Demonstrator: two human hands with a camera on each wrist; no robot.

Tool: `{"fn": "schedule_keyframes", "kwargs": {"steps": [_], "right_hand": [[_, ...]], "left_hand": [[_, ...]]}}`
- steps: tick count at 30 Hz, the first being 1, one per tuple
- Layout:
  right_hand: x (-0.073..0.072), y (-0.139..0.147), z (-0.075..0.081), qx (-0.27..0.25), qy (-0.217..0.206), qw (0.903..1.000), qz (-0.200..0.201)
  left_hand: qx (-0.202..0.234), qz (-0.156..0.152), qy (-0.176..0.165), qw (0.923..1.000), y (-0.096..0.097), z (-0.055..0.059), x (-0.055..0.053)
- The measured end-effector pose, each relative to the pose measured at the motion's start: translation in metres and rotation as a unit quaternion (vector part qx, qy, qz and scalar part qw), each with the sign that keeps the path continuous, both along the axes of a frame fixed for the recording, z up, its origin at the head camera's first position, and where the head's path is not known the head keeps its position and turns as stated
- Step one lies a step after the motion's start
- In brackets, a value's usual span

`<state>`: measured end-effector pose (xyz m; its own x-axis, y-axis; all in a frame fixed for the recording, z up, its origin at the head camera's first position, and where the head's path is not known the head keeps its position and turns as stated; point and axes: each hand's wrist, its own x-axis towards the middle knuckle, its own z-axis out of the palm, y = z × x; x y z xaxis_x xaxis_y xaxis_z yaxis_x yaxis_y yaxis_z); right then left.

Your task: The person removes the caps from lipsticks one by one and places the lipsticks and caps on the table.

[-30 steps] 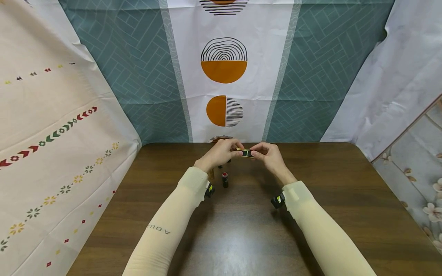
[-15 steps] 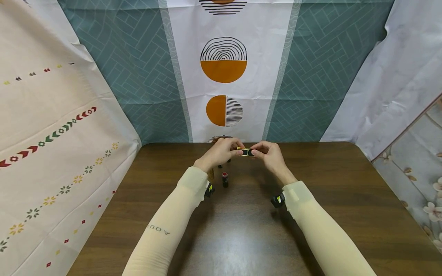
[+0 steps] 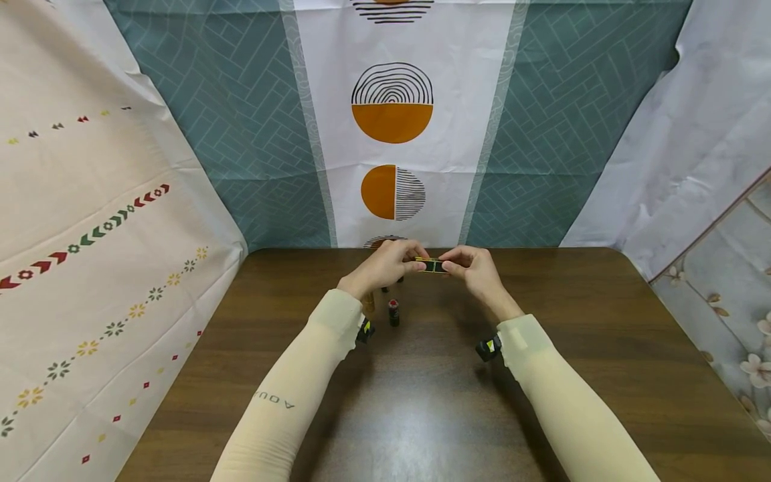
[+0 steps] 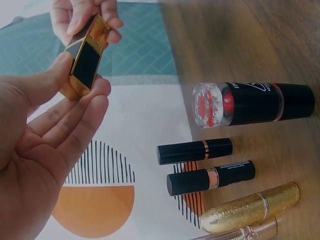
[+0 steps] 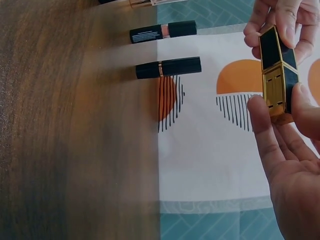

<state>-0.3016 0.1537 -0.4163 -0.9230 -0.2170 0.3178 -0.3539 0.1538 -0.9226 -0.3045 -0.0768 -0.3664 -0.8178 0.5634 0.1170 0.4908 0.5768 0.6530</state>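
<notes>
A square lipstick tube [image 3: 431,266] in black and gold is held level between both hands, above the far part of the table. The left hand [image 3: 387,262] pinches its left end between thumb and fingers. At the other end, the right hand [image 3: 474,271] grips it the same way. Up close in the left wrist view, the lipstick [image 4: 87,66] has black panels framed in gold. A gold inset face of the lipstick [image 5: 273,90] shows in the right wrist view. The two halves meet at a gold seam, with no lipstick bullet visible.
Several tubes stand upright on the wooden table [image 3: 415,415], left of the held lipstick. Among them are a black tube with a clear, red-centred top [image 4: 250,104], two slim black lipsticks [image 4: 195,151] and a glittery gold tube [image 4: 250,207]. A patterned cloth [image 3: 391,201] hangs behind.
</notes>
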Motion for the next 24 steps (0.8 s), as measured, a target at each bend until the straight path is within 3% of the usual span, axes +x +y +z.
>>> {"fn": "schedule_keyframes", "kwargs": {"steps": [13,24], "right_hand": [[-0.0012,0.002,0.0001,-0.007,-0.006,1.0,0.001],[-0.0016,0.0053,-0.0056,-0.004,-0.01,0.9999,-0.005]], "left_hand": [[0.004,-0.005,-0.002,1.0,0.0009,0.0011,-0.0001],[0.007,0.003,0.008,0.9999,0.0035,-0.0061,0.001]]}}
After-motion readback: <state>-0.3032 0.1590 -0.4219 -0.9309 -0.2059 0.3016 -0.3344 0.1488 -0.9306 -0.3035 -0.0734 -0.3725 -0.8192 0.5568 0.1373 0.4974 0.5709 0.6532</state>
